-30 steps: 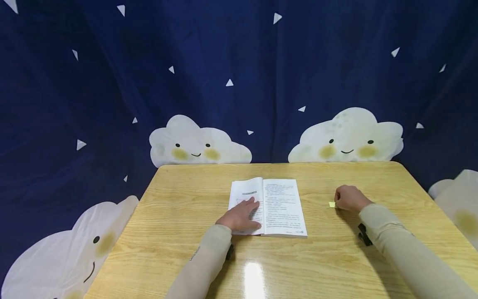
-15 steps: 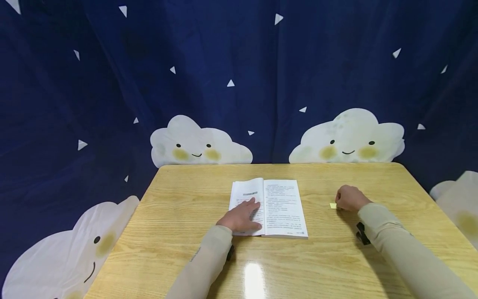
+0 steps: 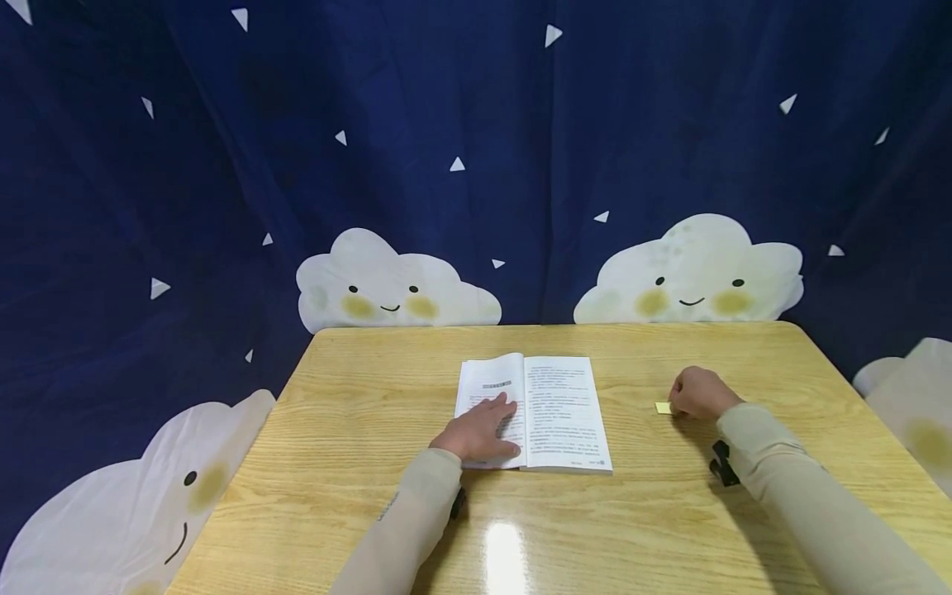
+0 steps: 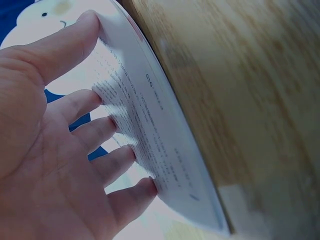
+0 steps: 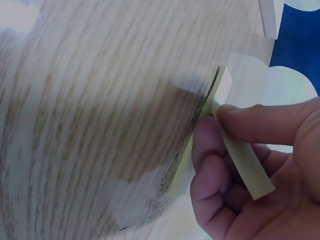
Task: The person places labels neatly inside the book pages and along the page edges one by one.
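Note:
An open book [image 3: 561, 413] with printed pages lies on the table. On its left page rests my left hand [image 3: 479, 430], fingers spread and fairly straight; in the left wrist view the fingertips [image 4: 145, 186] touch the printed page [image 4: 150, 120]. Off to the book's right, my right hand [image 3: 699, 392] is at a small yellow sticky note pad [image 3: 662, 408]. Seen from the right wrist, thumb and index finger pinch a narrow yellow sticky note [image 5: 250, 175], while the pad [image 5: 181, 175] lies on the table beneath the fingers. Whether the note is still joined to the pad cannot be told.
The wooden table [image 3: 357, 397] has rounded far corners. Behind it hangs a dark blue curtain [image 3: 416, 99] with white triangles and smiling clouds [image 3: 692, 277]. Between the book and the right hand is bare tabletop.
My right hand has shifted very slightly, and a little more of the yellow pad shows beside it. The left hand and book stay as they were.

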Available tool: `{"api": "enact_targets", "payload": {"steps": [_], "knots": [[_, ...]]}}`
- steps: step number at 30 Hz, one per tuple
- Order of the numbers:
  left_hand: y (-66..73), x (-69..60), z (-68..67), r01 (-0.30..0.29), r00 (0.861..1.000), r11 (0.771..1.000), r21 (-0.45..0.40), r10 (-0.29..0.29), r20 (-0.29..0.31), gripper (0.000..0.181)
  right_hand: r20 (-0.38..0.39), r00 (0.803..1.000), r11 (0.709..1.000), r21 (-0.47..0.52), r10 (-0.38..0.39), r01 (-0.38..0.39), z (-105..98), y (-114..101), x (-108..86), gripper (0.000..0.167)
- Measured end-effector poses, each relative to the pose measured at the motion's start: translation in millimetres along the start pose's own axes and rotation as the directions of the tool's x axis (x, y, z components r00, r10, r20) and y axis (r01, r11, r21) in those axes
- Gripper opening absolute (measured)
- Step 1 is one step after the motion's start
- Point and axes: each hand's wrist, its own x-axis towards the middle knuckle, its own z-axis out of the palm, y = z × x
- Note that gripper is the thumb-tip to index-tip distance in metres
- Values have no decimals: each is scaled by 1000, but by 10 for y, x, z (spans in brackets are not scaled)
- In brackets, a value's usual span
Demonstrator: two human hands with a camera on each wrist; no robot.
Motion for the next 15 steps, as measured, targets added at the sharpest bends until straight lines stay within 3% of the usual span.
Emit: {"api": "enact_targets", "payload": {"steps": [15], "knots": [[-5, 10, 7, 3, 1000, 1000, -9, -3, -2, 75, 45, 999, 1000, 13, 4, -5, -62, -28, -3, 19]]}}
